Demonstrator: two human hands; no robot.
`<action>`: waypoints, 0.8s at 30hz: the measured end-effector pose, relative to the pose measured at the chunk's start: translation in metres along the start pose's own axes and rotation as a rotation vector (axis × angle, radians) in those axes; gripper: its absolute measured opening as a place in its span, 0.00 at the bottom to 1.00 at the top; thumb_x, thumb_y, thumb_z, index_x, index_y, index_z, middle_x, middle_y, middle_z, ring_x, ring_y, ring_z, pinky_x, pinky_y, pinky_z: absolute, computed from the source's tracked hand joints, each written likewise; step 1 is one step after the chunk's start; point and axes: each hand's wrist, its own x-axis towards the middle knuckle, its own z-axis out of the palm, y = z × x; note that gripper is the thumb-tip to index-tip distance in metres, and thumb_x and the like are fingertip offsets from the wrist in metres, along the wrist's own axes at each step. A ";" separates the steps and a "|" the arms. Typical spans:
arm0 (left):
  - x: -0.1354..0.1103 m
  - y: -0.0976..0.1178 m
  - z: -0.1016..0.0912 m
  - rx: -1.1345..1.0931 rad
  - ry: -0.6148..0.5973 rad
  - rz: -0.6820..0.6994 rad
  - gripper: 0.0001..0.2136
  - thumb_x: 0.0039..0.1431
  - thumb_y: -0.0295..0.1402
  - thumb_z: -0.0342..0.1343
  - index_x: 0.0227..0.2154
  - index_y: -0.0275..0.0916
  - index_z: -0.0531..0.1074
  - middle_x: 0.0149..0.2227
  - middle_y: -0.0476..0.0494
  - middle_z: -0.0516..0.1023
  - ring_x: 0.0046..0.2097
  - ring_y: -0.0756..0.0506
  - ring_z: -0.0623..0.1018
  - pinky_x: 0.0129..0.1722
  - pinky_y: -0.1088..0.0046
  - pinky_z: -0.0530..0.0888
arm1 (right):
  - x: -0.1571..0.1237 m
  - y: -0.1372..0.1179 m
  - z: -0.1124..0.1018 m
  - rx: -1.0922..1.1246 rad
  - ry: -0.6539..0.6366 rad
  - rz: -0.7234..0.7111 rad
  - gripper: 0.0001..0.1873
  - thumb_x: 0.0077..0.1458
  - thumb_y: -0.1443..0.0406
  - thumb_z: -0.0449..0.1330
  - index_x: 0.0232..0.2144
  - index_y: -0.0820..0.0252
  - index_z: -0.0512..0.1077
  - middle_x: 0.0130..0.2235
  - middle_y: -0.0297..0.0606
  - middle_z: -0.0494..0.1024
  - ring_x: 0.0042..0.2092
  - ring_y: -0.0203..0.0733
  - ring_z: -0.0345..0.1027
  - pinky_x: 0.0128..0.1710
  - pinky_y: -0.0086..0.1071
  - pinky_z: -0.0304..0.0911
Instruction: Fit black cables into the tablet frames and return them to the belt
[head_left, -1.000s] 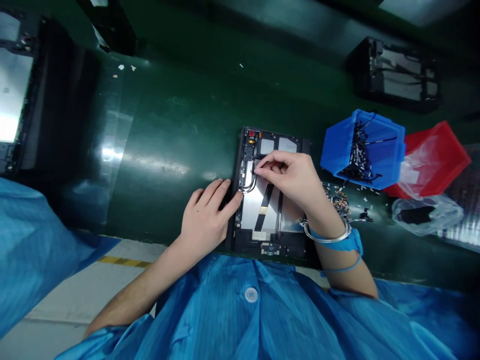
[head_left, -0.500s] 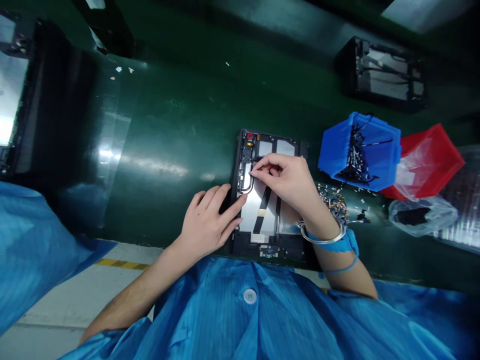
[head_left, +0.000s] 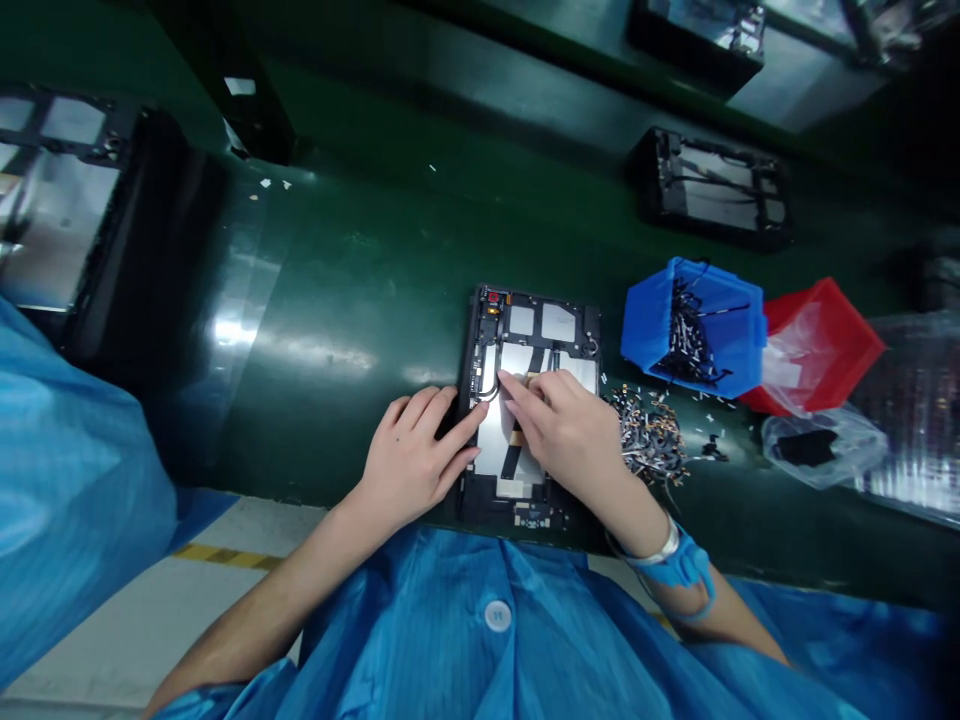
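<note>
An opened tablet (head_left: pixel 529 325) lies on the green belt, its black frame holding silver panels, flat black ribbon cables and a thin black cable (head_left: pixel 489 385) curving along its left side. My left hand (head_left: pixel 416 455) rests on the tablet's lower left edge, fingers apart, holding nothing visible. My right hand (head_left: pixel 559 430) lies across the tablet's middle, its index fingertip close to the thin cable. That hand hides the centre of the panel, and I cannot tell whether its fingers pinch anything.
A blue bin (head_left: pixel 694 330) of black cables and a red bin (head_left: pixel 817 345) lined with plastic stand to the right. Between them and the tablet lies a heap of small parts (head_left: pixel 645 435). Other tablet frames (head_left: pixel 709 190) sit farther along the belt.
My right hand has slid down and inward across the tablet, its fingers no longer pinched at the upper cable. The whole view has shifted, so the tablet and bins sit lower and further left.
</note>
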 end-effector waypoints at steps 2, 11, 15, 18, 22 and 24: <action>0.000 0.000 0.000 -0.004 0.004 0.001 0.17 0.67 0.37 0.46 0.52 0.37 0.71 0.47 0.32 0.73 0.48 0.37 0.71 0.42 0.62 0.68 | 0.002 0.001 0.004 -0.048 0.014 0.010 0.14 0.63 0.67 0.53 0.46 0.66 0.75 0.28 0.39 0.73 0.32 0.39 0.59 0.27 0.32 0.53; -0.003 0.000 -0.002 -0.022 0.031 -0.009 0.17 0.67 0.36 0.46 0.53 0.37 0.70 0.47 0.35 0.75 0.48 0.39 0.72 0.42 0.64 0.70 | 0.004 -0.002 -0.004 -0.122 -0.043 0.063 0.16 0.62 0.69 0.52 0.48 0.66 0.74 0.29 0.40 0.73 0.33 0.41 0.60 0.29 0.33 0.52; -0.004 0.001 -0.002 -0.043 0.073 -0.013 0.14 0.66 0.33 0.48 0.49 0.33 0.71 0.46 0.34 0.76 0.47 0.39 0.73 0.42 0.64 0.70 | 0.001 -0.005 -0.005 -0.075 -0.018 0.038 0.15 0.61 0.70 0.52 0.47 0.65 0.74 0.29 0.40 0.73 0.32 0.41 0.59 0.29 0.33 0.52; -0.001 0.002 -0.002 -0.030 0.084 -0.022 0.13 0.65 0.32 0.49 0.46 0.32 0.72 0.45 0.34 0.77 0.46 0.39 0.73 0.41 0.64 0.70 | -0.001 -0.005 -0.004 -0.052 -0.019 0.022 0.14 0.61 0.71 0.52 0.44 0.63 0.75 0.28 0.39 0.72 0.32 0.40 0.58 0.28 0.32 0.52; 0.004 0.005 -0.002 -0.013 0.068 -0.032 0.12 0.65 0.33 0.48 0.44 0.32 0.72 0.44 0.34 0.77 0.46 0.39 0.73 0.40 0.64 0.69 | -0.004 -0.006 -0.004 -0.036 -0.013 -0.014 0.14 0.60 0.71 0.52 0.43 0.62 0.75 0.27 0.38 0.70 0.32 0.39 0.56 0.28 0.32 0.50; 0.005 0.005 -0.003 -0.007 0.062 -0.036 0.12 0.65 0.33 0.48 0.44 0.32 0.72 0.44 0.34 0.77 0.46 0.38 0.74 0.39 0.64 0.69 | -0.004 -0.006 -0.004 -0.040 -0.008 -0.029 0.14 0.60 0.72 0.52 0.44 0.64 0.75 0.28 0.38 0.70 0.32 0.39 0.56 0.28 0.32 0.50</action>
